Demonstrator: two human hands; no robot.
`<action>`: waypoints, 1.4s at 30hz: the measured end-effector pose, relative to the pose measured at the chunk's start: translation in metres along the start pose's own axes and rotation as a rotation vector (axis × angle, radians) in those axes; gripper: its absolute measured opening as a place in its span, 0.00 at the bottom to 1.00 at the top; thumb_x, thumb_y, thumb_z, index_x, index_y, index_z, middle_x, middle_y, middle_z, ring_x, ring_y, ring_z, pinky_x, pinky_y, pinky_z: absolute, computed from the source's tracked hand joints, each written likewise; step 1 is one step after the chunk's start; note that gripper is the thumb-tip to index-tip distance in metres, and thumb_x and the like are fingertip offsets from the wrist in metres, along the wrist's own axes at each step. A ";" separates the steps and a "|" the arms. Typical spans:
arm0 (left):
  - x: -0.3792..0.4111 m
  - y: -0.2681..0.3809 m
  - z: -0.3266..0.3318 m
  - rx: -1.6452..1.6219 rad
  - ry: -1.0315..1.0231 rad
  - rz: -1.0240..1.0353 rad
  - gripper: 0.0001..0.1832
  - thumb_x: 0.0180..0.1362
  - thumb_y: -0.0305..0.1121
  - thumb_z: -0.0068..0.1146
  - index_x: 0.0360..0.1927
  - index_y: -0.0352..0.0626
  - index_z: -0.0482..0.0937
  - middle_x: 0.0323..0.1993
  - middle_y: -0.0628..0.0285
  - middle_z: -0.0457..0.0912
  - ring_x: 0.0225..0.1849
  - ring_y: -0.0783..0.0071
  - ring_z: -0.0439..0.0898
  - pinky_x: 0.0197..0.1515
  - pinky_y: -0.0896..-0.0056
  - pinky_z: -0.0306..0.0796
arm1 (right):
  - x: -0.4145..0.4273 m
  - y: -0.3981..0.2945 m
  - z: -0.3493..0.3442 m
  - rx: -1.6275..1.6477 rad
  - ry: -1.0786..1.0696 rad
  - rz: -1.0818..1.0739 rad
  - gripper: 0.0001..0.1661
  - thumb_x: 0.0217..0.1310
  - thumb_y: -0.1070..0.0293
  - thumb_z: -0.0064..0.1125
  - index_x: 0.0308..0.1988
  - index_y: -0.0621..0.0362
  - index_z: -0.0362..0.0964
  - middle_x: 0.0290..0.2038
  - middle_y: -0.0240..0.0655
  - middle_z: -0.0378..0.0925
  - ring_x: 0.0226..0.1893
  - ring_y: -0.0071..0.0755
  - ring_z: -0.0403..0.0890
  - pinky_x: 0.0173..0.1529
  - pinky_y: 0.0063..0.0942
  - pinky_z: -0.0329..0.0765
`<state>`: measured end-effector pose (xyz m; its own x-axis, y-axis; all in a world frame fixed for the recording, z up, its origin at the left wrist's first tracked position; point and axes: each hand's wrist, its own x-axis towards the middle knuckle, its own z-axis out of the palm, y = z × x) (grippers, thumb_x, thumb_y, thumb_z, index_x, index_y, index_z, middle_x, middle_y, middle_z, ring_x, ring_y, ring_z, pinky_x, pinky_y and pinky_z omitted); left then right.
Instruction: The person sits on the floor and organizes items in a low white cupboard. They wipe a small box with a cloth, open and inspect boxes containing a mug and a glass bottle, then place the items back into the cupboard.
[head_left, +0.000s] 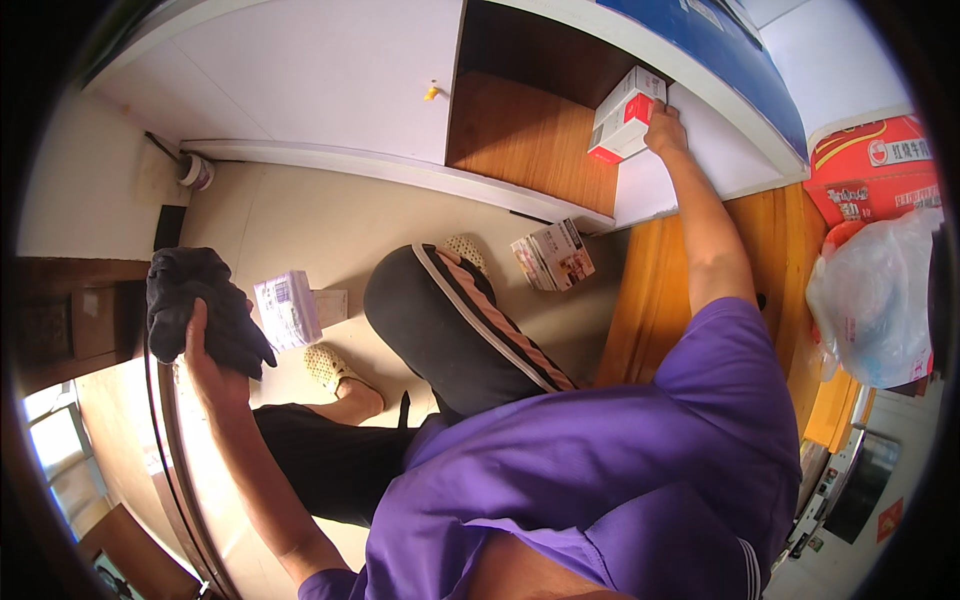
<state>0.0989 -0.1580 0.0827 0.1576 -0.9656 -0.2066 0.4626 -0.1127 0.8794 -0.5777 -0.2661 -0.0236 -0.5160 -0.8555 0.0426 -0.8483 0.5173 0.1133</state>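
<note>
My left hand (214, 367) holds a bunched black cloth (195, 300) out to the left, above the floor. My right hand (666, 129) reaches into a low cabinet compartment (517, 127) with a wood-grain bottom. Its fingers are on the end of a red-and-white carton (624, 133), which lies against the compartment's right side. Behind that carton, and touching it, is another white carton (628, 88). My fingertips are partly hidden by the hand itself.
On the tiled floor are a purple-and-white wrapped pack (287, 309), a small pale box (331, 306) and a printed box (555, 255). A white cabinet panel (315, 67) covers the left. An orange wooden piece of furniture (660, 277) and a plastic bag (874, 300) stand right.
</note>
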 end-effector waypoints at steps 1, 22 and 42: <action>0.000 -0.001 0.002 -0.004 0.002 0.000 0.21 0.63 0.36 0.52 0.55 0.36 0.68 0.45 0.52 0.76 0.43 0.62 0.78 0.47 0.60 0.74 | -0.003 -0.002 -0.002 0.000 0.011 0.042 0.40 0.48 0.72 0.59 0.62 0.52 0.54 0.57 0.51 0.63 0.55 0.55 0.72 0.57 0.39 0.73; 0.008 -0.009 -0.001 0.019 0.094 -0.073 0.21 0.62 0.37 0.54 0.54 0.35 0.69 0.43 0.53 0.78 0.43 0.63 0.79 0.50 0.62 0.73 | -0.003 -0.042 0.126 0.277 -0.253 -0.194 0.50 0.53 0.65 0.58 0.68 0.64 0.38 0.68 0.57 0.47 0.69 0.50 0.51 0.71 0.34 0.53; -0.001 -0.004 0.001 0.036 0.058 -0.035 0.19 0.61 0.35 0.54 0.52 0.35 0.70 0.42 0.53 0.78 0.41 0.62 0.80 0.46 0.61 0.75 | 0.000 -0.061 0.065 0.403 -0.143 -0.262 0.45 0.53 0.59 0.59 0.66 0.61 0.49 0.61 0.53 0.64 0.62 0.51 0.65 0.65 0.38 0.62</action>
<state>0.0959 -0.1566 0.0803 0.1928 -0.9457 -0.2617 0.4374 -0.1559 0.8856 -0.5339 -0.2960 -0.0951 -0.2671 -0.9607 -0.0758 -0.9152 0.2775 -0.2922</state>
